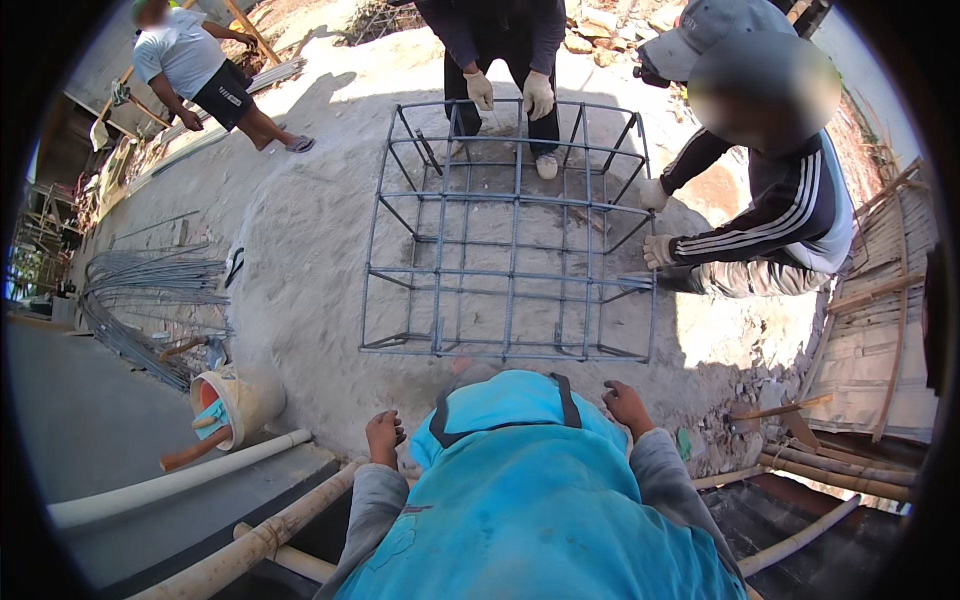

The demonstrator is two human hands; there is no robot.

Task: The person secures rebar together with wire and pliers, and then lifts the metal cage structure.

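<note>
A steel rebar cage (511, 274) with a box-shaped grid of tied bars rests on the dusty ground in front of me. My left hand (384, 437) hangs just below its near left corner, fingers loosely curled and nothing in them. Toward the near right corner, my right hand (627, 407) is also bare, its fingers slightly bent and apart. Neither hand touches the bars. At the far side a co-worker's white-gloved hands (510, 93) hover by the top bars. Another co-worker (765, 190), crouching at the right, has gloved hands at the cage's right side.
Bent rebar (150, 290) lies in a pile at the left. Nearer stands a white bucket (255, 400) with a wooden handle sticking out. Bamboo poles (275, 530) and a pale pipe (170, 483) cross around my body. A person (200, 75) stands at the far left.
</note>
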